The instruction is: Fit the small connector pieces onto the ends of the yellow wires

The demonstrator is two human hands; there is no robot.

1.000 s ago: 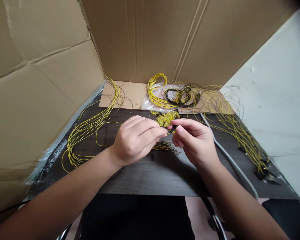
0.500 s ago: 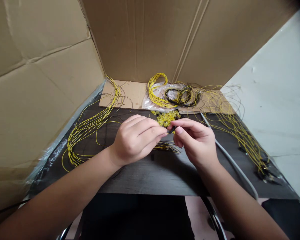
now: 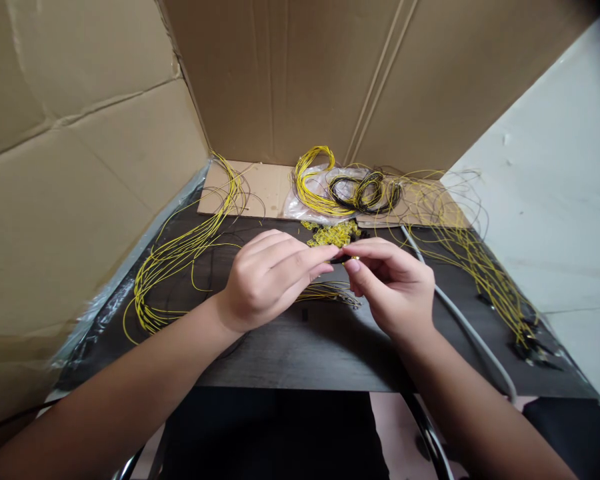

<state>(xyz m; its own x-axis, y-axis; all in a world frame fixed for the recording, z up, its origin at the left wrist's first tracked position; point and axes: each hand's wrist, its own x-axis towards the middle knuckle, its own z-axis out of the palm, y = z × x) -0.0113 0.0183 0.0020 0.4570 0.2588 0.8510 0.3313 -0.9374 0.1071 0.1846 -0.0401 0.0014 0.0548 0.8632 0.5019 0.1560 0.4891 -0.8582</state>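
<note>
Fingertips almost meeting, my two hands are raised over the middle of the dark table. A small black part (image 3: pixel 338 259) shows between them; its kind is too small to tell. My right hand (image 3: pixel 397 280) pinches it between thumb and forefinger. My left hand (image 3: pixel 273 280) has its fingers closed at the part's left end, and what they grip is hidden. Just beyond the fingertips lies a pile of small clear-yellow pieces (image 3: pixel 336 233). Under the hands runs a bundle of thin wires (image 3: pixel 330 291) with metal-looking ends.
Yellow wires (image 3: pixel 147 293) lie looped at the left. More yellow wires (image 3: pixel 510 293), with black ends, spread along the right edge. Yellow coils (image 3: pixel 307 190) and black coils (image 3: pixel 370 193) rest on a plastic bag at the back. A grey cable (image 3: pixel 473 330) crosses the right side. Cardboard walls (image 3: pixel 300 80) enclose the table.
My left fingertips have moved slightly right and up, closer to my right fingertips. The black part now sits more level between them and is more covered.
</note>
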